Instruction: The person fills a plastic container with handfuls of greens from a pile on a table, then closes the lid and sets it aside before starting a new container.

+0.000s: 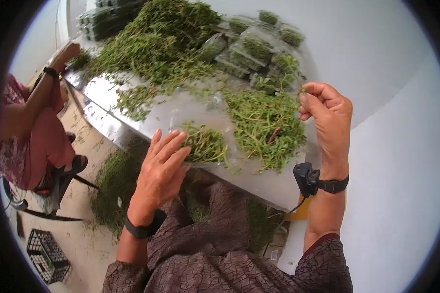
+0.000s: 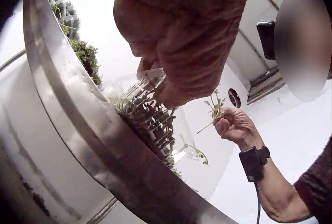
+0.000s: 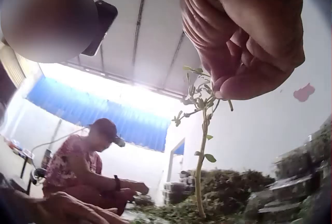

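My right hand (image 1: 327, 107) pinches a leafy green sprig (image 3: 199, 169) between thumb and fingertips, raised at the right side of the table. In the right wrist view its pale stem hangs down, with small leaves near the fingers. My left hand (image 1: 161, 163) rests at the left side of a clear plastic container (image 1: 205, 165), fingers extended and fingertips at the cut greens (image 1: 203, 144) inside. The left wrist view shows those fingertips over the container's contents. A loose pile of greens (image 1: 269, 127) lies right of the container, below my right hand.
A large heap of greens (image 1: 161, 39) covers the back of the metal table (image 1: 274, 190). Filled clear packs (image 1: 254, 46) are stacked behind the pile. A seated person (image 1: 34, 132) works at the left. Greens (image 1: 112, 190) and a black crate (image 1: 46, 256) are on the floor.
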The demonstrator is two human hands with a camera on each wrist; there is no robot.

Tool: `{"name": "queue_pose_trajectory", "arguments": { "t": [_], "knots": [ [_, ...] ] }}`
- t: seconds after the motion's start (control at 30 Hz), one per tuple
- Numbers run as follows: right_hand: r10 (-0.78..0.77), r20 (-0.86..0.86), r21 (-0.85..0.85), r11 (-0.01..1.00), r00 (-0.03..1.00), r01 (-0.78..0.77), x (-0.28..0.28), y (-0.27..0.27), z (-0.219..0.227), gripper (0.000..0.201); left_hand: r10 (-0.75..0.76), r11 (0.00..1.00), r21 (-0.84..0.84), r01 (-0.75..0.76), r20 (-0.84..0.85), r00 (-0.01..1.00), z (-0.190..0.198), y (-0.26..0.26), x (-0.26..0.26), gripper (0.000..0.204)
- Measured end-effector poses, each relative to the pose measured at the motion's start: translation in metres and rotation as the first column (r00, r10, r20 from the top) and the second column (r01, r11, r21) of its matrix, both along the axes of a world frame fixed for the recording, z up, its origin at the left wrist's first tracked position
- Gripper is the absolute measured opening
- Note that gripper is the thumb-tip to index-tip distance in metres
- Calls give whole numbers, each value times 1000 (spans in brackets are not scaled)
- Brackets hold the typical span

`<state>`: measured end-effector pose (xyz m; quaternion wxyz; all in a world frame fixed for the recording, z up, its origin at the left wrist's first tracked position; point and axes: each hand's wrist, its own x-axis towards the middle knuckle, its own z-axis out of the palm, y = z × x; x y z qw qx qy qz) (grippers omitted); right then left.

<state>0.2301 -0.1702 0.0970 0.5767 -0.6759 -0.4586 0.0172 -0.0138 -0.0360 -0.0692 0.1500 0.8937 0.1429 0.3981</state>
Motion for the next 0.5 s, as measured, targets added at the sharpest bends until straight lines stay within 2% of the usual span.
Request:
{"name": "queue_pose_trajectory", "arguments": {
  "t": [0.13, 0.17, 0.23, 0.3, 0.37, 0.4, 0.43, 0.5],
  "knots": [
    [209, -127, 52, 978, 970, -204, -27, 12, -17, 12, 26, 1000, 4, -26, 36, 999, -6, 1, -3, 57],
    [221, -142, 45, 975, 965, -217, -32, 16, -23, 12, 41, 999, -6, -41, 22, 999, -5, 0, -4, 57],
    [304, -247, -29, 947, 920, -320, -39, 24, -39, 18, 48, 999, 16, -50, 100, 994, -3, -2, -5, 51],
    [332, -292, -83, 925, 897, -370, -38, 32, -58, 16, 59, 998, 10, -61, 100, 993, -5, -3, -8, 54],
    [303, -48, -432, 853, 952, -293, -33, 34, -74, 16, 54, 999, -2, -54, 96, 994, -6, -3, -9, 55],
    [263, 74, -455, 867, 962, -202, -34, 32, -74, 18, 49, 999, 2, -50, 92, 995, -6, -2, -10, 57],
    [265, 72, -458, 865, 961, -204, -33, 31, -72, 18, 52, 999, -1, -52, 91, 994, -6, -2, -11, 57],
    [223, 203, -513, 853, 953, -90, -30, 28, -66, 22, 59, 998, 6, -60, 99, 993, -5, -2, -12, 57]
  ]
}}
